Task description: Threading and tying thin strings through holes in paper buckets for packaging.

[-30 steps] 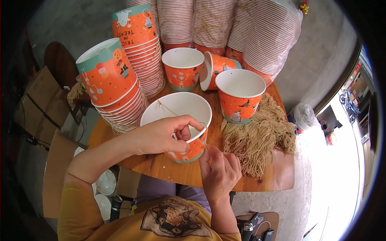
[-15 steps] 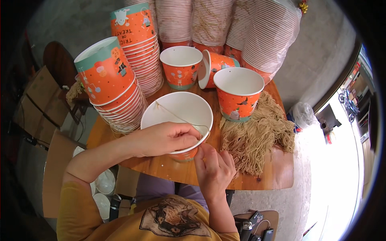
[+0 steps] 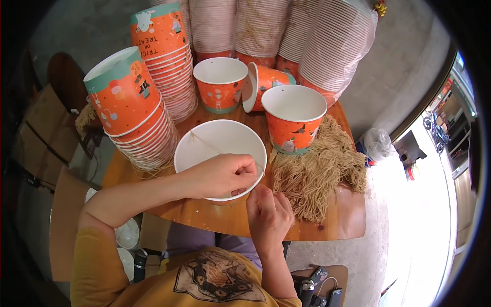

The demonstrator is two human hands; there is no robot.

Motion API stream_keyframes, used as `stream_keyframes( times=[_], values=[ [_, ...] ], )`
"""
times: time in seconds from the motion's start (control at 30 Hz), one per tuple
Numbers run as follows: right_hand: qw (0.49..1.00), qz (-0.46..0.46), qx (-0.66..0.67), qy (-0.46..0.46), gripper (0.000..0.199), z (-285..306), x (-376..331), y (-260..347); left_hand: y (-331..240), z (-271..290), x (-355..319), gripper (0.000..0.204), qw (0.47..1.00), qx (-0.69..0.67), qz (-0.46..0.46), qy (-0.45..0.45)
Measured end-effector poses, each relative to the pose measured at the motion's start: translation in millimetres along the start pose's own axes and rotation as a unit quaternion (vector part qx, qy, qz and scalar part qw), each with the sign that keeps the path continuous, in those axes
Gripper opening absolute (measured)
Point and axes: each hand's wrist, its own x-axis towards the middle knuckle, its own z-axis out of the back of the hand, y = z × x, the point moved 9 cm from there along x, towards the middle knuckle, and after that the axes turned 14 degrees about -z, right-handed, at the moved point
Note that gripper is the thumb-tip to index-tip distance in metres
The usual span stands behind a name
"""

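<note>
Left: nested stack of orange paper tubs (image 3: 134, 115), strung cord hanging at its base, apparently finished. Centre: my left hand (image 3: 221, 175) is closed around the near rim of a white-lined paper tub (image 3: 220, 153) on the wooden surface (image 3: 215, 217); a tan cord (image 3: 204, 145) already spans its mouth. Below it, my right hand (image 3: 268, 217) is pinched narrow at the rim, seemingly on the cord's end. Right: three unstrung tubs, the nearest (image 3: 294, 117) beside a heap of cut cords (image 3: 319, 169), remain.

White-lined orange paper bucket (image 3: 220, 148) stands upright, string (image 3: 204, 143) across its mouth.
</note>
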Motion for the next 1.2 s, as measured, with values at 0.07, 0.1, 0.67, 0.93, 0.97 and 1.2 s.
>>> stream_keyframes(
  times=[0.07, 0.1, 0.67, 0.93, 0.97, 1.2],
  values=[
    [1.0, -0.003, 0.007, 0.015, 0.017, -1.8, 1.4, -4.0, 4.0, 2.8, 1.3, 0.011, 1.0, 0.006, 0.002, -0.01],
    [0.999, -0.007, 0.017, 0.027, 0.018, -2.4, 2.6, -6.3, 6.2, 5.5, 1.0, 0.01, 1.0, 0.015, 0.004, -0.021],
    [0.834, -0.311, 0.315, 0.329, 0.007, -44.5, 33.4, -43.0, 1.5, 12.5, -0.7, 0.02, 0.983, -0.146, -0.066, -0.087],
    [0.812, -0.317, 0.372, 0.318, 0.007, -52.5, 25.1, -44.0, 26.4, 4.4, -1.4, 0.032, 0.962, -0.263, 0.025, -0.071],
    [0.811, -0.311, 0.377, 0.322, 0.008, -50.8, 26.6, -40.4, 26.1, 5.6, -1.8, 0.032, 0.962, -0.264, 0.024, -0.071],
    [0.861, -0.237, 0.251, 0.374, 0.017, -16.4, 51.7, -38.7, 21.2, 10.3, -0.4, 0.017, 0.967, -0.243, 0.03, -0.068]
  ],
)
